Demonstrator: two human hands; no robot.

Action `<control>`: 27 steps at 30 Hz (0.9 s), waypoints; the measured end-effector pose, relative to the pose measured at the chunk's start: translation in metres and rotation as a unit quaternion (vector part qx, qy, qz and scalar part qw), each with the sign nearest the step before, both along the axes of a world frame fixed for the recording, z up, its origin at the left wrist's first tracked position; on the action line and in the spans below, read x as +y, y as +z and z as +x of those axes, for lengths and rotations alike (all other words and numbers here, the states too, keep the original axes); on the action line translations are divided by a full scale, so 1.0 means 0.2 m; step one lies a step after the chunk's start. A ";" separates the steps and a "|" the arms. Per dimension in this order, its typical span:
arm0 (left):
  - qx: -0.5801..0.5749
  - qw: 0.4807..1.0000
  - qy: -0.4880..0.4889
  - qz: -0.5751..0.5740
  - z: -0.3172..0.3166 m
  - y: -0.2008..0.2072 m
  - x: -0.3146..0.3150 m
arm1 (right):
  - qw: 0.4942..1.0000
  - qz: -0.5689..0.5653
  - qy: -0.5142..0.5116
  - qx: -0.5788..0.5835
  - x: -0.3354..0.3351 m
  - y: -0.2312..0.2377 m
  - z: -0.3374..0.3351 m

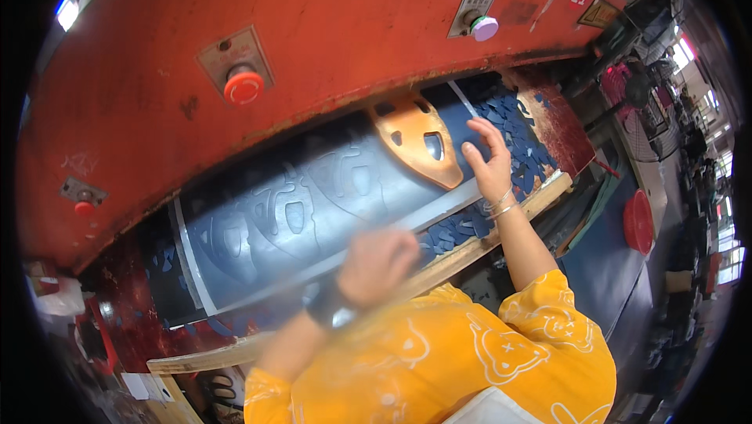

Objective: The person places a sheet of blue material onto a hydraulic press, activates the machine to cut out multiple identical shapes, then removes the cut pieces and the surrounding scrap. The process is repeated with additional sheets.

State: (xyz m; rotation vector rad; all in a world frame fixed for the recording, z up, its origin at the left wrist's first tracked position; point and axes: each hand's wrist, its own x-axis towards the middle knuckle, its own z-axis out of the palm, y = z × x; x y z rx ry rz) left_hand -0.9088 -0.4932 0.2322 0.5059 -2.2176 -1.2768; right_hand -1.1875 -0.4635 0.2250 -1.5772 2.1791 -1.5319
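Note:
A dark blue sheet [235, 228] lies on the press bed, its shiny surface marked with several curved cut outlines. Near its right end sits a flat orange cutting die [415, 138] with rounded openings. My right hand [492, 165], with thin bangles at the wrist, is just right of the die; its fingers are apart and hold nothing, and I cannot tell whether they touch the sheet. Smeared by motion, my left hand [380, 263] is over the sheet's near edge, a dark watch [329, 306] on its wrist. Its fingers are too blurred to read.
The red press body [337, 40] rises along the far side, carrying a red push button [244, 88] and a pale purple knob [484, 28]. Blue scraps [513, 130] are heaped at the right. A wooden rail [462, 259] edges the bed. A red basket [637, 221] stands at the right.

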 end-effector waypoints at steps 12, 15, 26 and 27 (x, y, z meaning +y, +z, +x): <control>0.008 0.955 0.210 -0.211 0.15 -0.34 0.39 | 0.913 -0.347 -0.127 0.172 -0.19 0.47 -0.03; -0.049 0.940 0.250 -0.227 0.13 -0.32 0.45 | 0.912 -0.325 -0.151 0.201 -0.15 0.51 -0.02; -0.093 0.924 0.268 -0.256 0.12 -0.35 0.48 | 0.994 0.046 0.094 0.037 0.63 -0.09 0.10; -0.087 0.925 0.268 -0.257 0.12 -0.34 0.48 | 0.978 0.067 0.145 0.133 0.67 -0.14 0.13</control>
